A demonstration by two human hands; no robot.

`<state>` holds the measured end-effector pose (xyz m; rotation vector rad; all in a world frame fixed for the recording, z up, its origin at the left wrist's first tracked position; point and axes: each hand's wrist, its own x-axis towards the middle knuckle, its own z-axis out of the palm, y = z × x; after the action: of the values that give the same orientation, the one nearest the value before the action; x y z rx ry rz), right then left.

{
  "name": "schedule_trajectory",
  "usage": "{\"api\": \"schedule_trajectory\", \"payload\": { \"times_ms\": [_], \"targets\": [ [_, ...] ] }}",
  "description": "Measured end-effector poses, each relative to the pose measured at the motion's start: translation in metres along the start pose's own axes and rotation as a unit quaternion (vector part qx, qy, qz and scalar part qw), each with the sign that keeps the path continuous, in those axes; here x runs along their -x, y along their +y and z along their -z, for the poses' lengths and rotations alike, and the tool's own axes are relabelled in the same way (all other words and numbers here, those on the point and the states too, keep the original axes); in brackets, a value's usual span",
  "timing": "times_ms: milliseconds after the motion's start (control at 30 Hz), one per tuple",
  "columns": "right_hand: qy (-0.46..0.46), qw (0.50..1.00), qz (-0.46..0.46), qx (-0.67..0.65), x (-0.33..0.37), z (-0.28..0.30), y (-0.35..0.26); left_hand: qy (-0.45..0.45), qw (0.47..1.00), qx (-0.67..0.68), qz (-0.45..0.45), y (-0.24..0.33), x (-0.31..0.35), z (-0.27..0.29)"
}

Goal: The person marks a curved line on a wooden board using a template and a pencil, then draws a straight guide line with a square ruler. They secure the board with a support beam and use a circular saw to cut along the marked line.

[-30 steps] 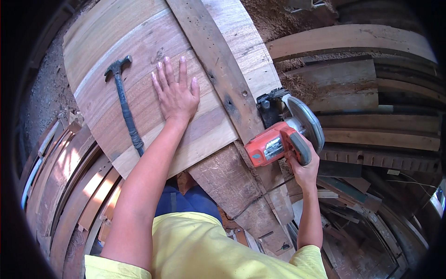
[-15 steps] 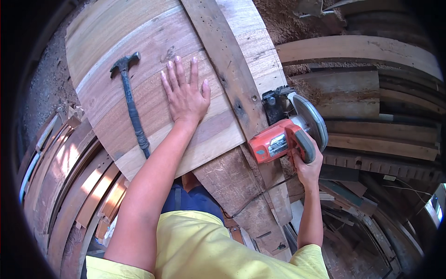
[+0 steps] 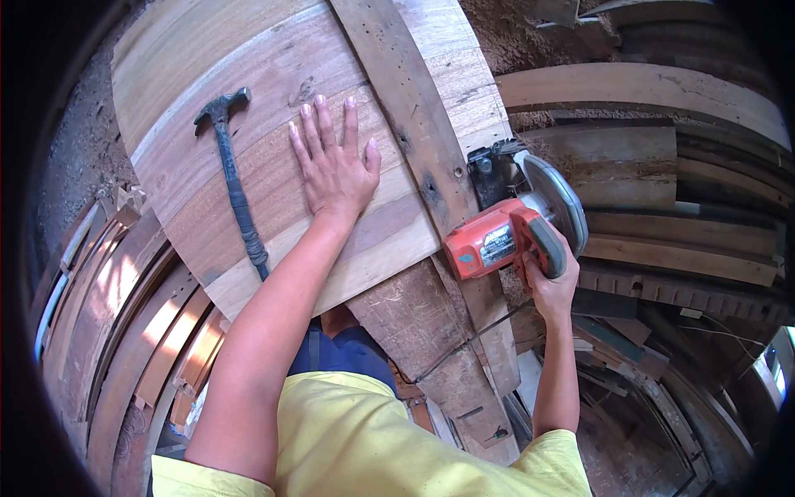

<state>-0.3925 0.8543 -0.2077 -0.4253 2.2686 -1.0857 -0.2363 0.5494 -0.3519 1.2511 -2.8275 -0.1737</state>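
Observation:
My left hand lies flat on a wide wooden panel made of joined boards, its fingers spread. My right hand is wrapped round the rear handle of a red circular saw. The saw's base sits at the panel's right edge, against a long, worn wooden plank that lies across the panel. The round blade guard is on the saw's right side; the blade itself is hidden. Left of my hand, a claw hammer with a wrapped handle rests on the panel.
Stacked boards stand at the lower left, and more lumber is piled along the right. Below the panel is a worn wooden surface, crossed by the saw's dark cord. Sawdust covers the ground at the far side.
Very little differs. The view has shifted slightly; the left hand stays flat on the panel and the right hand keeps its hold on the saw at the edge.

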Motion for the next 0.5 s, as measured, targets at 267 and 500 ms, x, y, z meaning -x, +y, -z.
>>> {"api": "schedule_trajectory", "payload": {
  "times_ms": [267, 500],
  "targets": [
    [-0.002, 0.999, 0.021, -0.037, -0.013, -0.009, -0.007, 0.009, 1.000, 0.004, 0.000, -0.001, 0.000, -0.001],
    [-0.005, 0.999, 0.034, -0.020, -0.021, -0.016, -0.017, 0.016, 1.000, 0.001, -0.008, -0.005, 0.002, -0.002]
  ]
}}
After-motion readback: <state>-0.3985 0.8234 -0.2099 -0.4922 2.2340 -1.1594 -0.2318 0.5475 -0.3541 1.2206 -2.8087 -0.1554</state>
